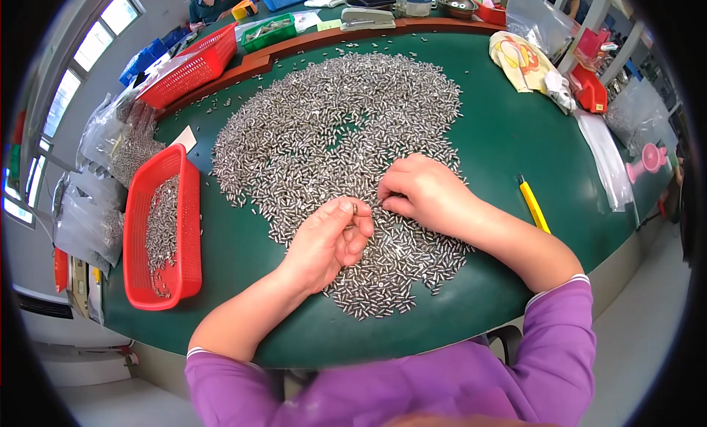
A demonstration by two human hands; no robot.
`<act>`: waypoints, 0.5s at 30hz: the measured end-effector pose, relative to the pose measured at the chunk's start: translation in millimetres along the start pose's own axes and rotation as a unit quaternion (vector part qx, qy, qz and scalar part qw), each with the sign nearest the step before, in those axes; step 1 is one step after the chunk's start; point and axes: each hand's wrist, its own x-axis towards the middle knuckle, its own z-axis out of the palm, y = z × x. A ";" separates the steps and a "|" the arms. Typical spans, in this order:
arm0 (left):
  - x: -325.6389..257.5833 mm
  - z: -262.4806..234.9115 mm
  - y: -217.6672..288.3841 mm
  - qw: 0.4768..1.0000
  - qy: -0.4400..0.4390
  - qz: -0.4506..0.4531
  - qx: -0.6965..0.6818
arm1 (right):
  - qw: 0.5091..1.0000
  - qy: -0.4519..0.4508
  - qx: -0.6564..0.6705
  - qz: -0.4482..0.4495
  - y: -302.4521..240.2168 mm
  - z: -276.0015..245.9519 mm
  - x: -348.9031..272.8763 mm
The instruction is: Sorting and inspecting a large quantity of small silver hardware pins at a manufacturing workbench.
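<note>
A broad heap of small silvery cylindrical metal pieces (pixel 294 132) is spread over a green tabletop (pixel 501 140). My left hand (pixel 328 243) is over the near part of the heap, palm turned inward and fingers curled. Between its thumb and forefinger sits one small metal piece (pixel 354 207). Just to the right, my right hand (pixel 427 191) is low over the heap with its fingers bent and thumb and fingertips pressed together. Whatever those right fingertips hold is too small to make out. The two hands' fingertips are close to each other.
To the left stands a red plastic basket (pixel 193 243) partly filled with metal pieces, beside bulging clear bags (pixel 88 217). A yellow cutter knife (pixel 533 205) lies on the right. Farther back are a green tray (pixel 269 32), a stapler (pixel 367 18), a patterned cloth (pixel 519 62) and another person (pixel 217 4).
</note>
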 end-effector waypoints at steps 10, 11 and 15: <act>-3.0 7.9 -1.7 0.999 0.001 0.019 0.027 | 0.978 0.084 0.187 -0.047 -24.7 -10.9 7.2; -3.9 8.4 -1.3 0.999 -0.001 0.018 0.028 | 0.983 0.078 0.163 -0.034 -27.7 -8.7 4.0; -4.4 5.2 0.3 1.000 -0.013 -0.006 0.009 | 0.986 0.101 0.105 -0.087 -27.6 -8.9 2.9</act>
